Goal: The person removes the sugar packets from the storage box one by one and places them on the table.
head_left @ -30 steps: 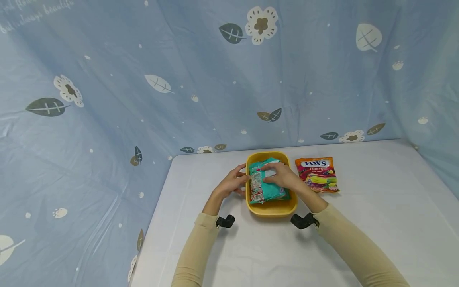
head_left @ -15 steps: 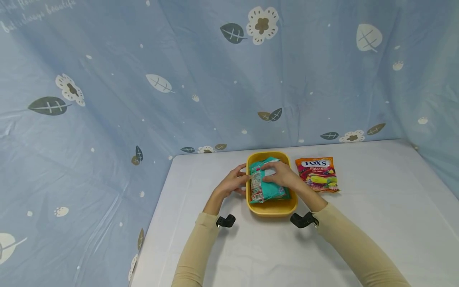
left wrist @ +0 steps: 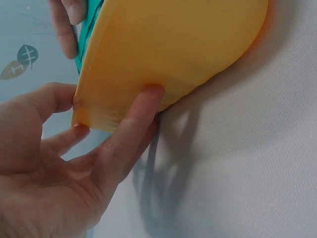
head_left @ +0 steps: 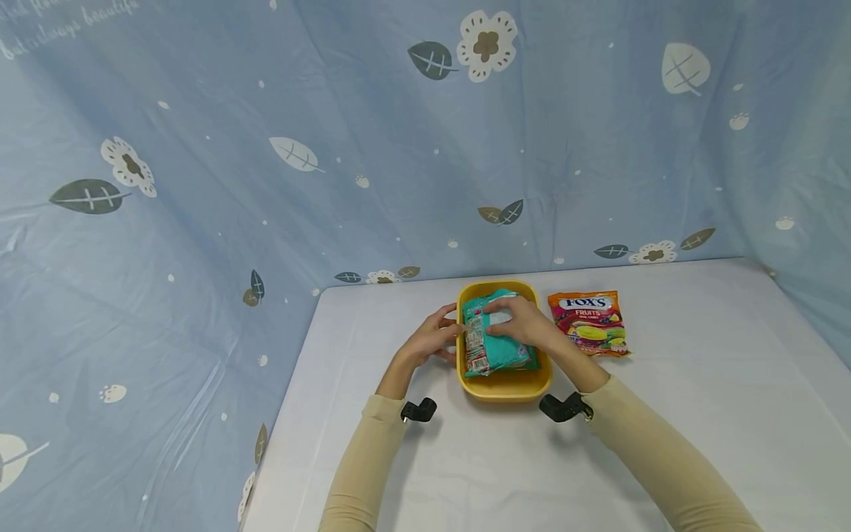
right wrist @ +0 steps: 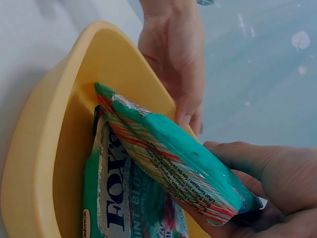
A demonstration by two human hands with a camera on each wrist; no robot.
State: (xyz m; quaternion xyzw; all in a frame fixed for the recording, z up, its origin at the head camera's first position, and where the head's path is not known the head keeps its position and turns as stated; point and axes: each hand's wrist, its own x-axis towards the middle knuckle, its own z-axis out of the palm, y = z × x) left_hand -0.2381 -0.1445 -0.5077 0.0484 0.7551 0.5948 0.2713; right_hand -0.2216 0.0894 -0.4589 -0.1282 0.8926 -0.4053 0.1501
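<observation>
A yellow plastic bin (head_left: 507, 391) stands on the table with two candy bags in it. My left hand (head_left: 428, 341) holds the bin's left wall, its thumb at the rim (left wrist: 88, 59) and other fingers against the outside. My right hand (head_left: 525, 325) reaches inside and grips the upper teal candy bag (right wrist: 185, 148) between thumb and fingers. That bag lies tilted, its printed back partly facing the right wrist camera. Beneath it rests a green Fox's candy bag (right wrist: 116, 188), partly covered.
To the right of the bin, an orange and red Fox's Fruits candy bag (head_left: 589, 324) lies flat on the white-covered table (head_left: 705, 369). A blue patterned curtain (head_left: 399, 148) hangs behind the table and along its left side.
Hardly anything differs. Both hands stay at the bin, and the upper teal candy bag has shifted only slightly under the right hand.
</observation>
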